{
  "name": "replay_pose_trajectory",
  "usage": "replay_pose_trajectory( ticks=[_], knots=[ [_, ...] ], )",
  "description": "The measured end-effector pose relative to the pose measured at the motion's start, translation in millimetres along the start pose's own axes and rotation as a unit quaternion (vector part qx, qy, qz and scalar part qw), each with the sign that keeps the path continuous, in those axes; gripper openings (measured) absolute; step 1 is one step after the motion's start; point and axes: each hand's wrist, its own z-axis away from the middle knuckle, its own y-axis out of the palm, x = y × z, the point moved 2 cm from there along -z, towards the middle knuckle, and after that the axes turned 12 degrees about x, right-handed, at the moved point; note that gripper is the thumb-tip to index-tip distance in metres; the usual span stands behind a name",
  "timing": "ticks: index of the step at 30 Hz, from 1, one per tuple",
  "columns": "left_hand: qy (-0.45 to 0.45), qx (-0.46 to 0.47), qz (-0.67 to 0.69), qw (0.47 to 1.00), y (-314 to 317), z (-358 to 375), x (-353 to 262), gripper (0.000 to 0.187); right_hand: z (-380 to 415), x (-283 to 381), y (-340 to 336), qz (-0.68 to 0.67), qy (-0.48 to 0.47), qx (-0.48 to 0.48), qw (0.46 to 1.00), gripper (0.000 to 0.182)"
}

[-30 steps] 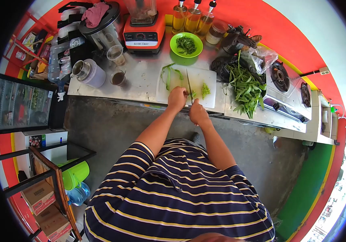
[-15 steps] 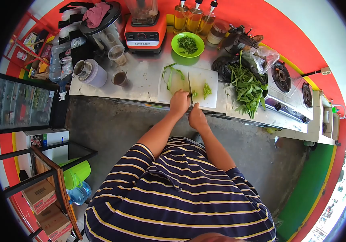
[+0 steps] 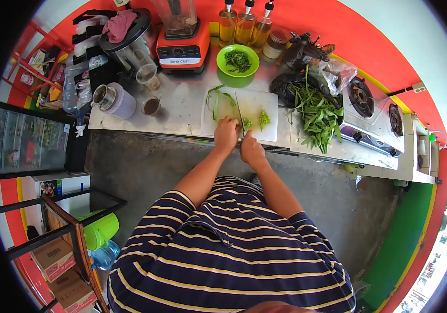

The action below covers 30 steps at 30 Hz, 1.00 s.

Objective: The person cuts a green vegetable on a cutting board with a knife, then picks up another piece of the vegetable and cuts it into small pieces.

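A white cutting board (image 3: 207,125) lies on the counter in front of me. My right hand (image 3: 253,149) is closed round the handle of a knife (image 3: 239,108), whose blade points away over the board. Just left of the blade, my left hand (image 3: 226,132) has its fingers curled down on leafy green stalks (image 3: 216,102); the held part is mostly hidden under the fingers. Right of the blade lie small chopped green bits (image 3: 247,123), and beyond them a separate chopped pile (image 3: 264,119).
A green bowl (image 3: 255,69) of chopped leaves stands behind the board. A leafy bunch (image 3: 317,117) and a gas stove (image 3: 377,125) are to the right. Leftward are a glass of dark drink (image 3: 152,107), a lidded jug (image 3: 116,100) and a red blender (image 3: 183,50). Oil bottles (image 3: 245,26) line the back.
The whole view has shifted slightly. Both hands stay close together at the board; the knife tilts a little more to the left, its blade still beside my left fingers.
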Motion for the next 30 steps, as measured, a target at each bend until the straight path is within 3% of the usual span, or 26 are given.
replay_pose_trajectory(
  ticks=[6,8,12,19,21,24,27,30],
  knots=[
    [-0.007,0.030,0.009,0.999,11.0,3.5,9.3,0.006,7.9,-2.7,14.0,-0.025,0.000,0.004,1.000,0.030],
    [0.035,0.028,-0.054,0.998,16.9,1.2,9.9,0.007,4.3,-0.6,16.5,-0.006,0.002,-0.012,1.000,0.030],
    [0.050,0.038,-0.047,0.997,9.0,1.7,8.1,0.008,-4.5,1.2,11.0,-0.022,-0.001,-0.016,1.000,0.029],
    [0.062,0.024,-0.025,0.997,8.7,-11.8,3.1,0.009,-4.9,-32.5,0.4,0.006,0.019,-0.059,0.998,0.030],
    [0.066,0.030,-0.020,0.997,14.3,-21.6,1.1,0.008,-6.0,-42.2,-4.9,-0.057,0.016,-0.077,0.995,0.029],
    [0.097,0.052,0.023,0.994,21.5,-30.1,-4.7,0.005,-4.4,-46.9,-8.2,-0.070,-0.001,-0.089,0.994,0.028],
    [0.073,0.074,0.053,0.993,24.1,-29.8,-12.9,0.009,-1.5,-43.2,-8.3,-0.065,-0.036,-0.072,0.995,0.028],
    [0.059,0.014,0.109,0.992,19.1,-22.9,-14.1,0.014,-2.9,-36.7,-4.1,-0.041,-0.034,-0.078,0.996,0.029]
  ],
)
